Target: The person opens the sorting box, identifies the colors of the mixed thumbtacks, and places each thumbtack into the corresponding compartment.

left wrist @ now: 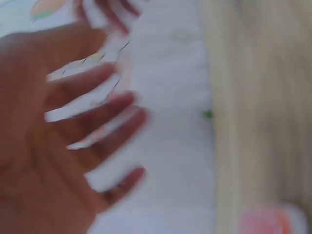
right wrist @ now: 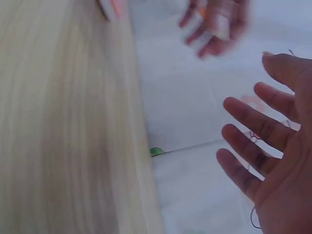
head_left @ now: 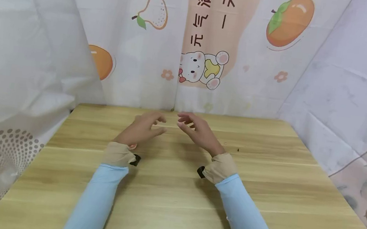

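Both hands hover over the far half of the wooden table, palms turned toward each other with a gap between the fingertips. My left hand [head_left: 143, 126] holds nothing; its fingers are spread and slightly bent in the left wrist view, which is blurred. Empty too, my right hand [head_left: 202, 132] has relaxed, parted fingers [right wrist: 253, 117]. Beside the left wrist sits a small round pink-and-white thing [left wrist: 265, 222], mostly hidden behind the cuff in the head view. Its kind does not show through the blur.
The wooden table [head_left: 171, 205] runs back to a white curtain [head_left: 131, 84] printed with fruit, a cartoon animal and writing. More patterned curtains hang along the left [head_left: 55, 55] and right [head_left: 346, 93] sides. A tiny dark speck [head_left: 238, 150] lies right of the right hand.
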Demonstrator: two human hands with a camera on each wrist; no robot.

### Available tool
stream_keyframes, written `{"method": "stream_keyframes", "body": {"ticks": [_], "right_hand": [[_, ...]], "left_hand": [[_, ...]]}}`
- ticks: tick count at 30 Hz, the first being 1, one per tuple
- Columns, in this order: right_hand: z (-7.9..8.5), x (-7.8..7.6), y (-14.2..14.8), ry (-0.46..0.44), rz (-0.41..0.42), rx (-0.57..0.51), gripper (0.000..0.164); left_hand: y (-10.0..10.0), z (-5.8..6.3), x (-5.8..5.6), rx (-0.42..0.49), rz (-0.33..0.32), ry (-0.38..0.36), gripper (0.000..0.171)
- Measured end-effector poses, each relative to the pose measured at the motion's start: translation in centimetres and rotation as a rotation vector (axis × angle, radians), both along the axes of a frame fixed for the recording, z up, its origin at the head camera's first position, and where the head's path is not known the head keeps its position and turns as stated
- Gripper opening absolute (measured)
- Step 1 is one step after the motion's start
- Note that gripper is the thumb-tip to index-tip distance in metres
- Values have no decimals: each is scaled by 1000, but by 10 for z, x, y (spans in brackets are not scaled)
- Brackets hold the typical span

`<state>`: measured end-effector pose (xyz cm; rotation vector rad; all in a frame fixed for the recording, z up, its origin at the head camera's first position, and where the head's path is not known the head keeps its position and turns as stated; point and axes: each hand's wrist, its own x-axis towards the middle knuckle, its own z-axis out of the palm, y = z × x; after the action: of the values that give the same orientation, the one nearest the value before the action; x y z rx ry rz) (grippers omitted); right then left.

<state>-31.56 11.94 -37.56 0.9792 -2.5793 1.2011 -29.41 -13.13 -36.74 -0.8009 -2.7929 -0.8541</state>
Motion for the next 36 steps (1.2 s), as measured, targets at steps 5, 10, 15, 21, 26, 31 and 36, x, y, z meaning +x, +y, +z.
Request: {"method": "stream_keyframes", "body": {"ticks": [5,10,15,21,26,31,36], "right_hand": [[2,2,6,-46,35,14,40],[-3,1,3,-75,87,53,36],[-8,0,6,-90,106,70,33],[-11,0,4,-123,128,72,31],[-14,4,6,-131,108,121,27],[-13,6,7,-129,112,158,26],[-11,8,13,-139,129,187,31]], "left_hand": [[-42,0,5,-95,29,-145,48],[-82,-5,13,-176,42,-273,59],[-99,-9,16,-244,56,-339,75],[-105,-17,19,-133,115,-480,88],[-103,-27,20,-33,139,-563,79],[-104,-31,18,-19,126,-565,78],[-98,-28,16,-69,108,-531,76]]}}
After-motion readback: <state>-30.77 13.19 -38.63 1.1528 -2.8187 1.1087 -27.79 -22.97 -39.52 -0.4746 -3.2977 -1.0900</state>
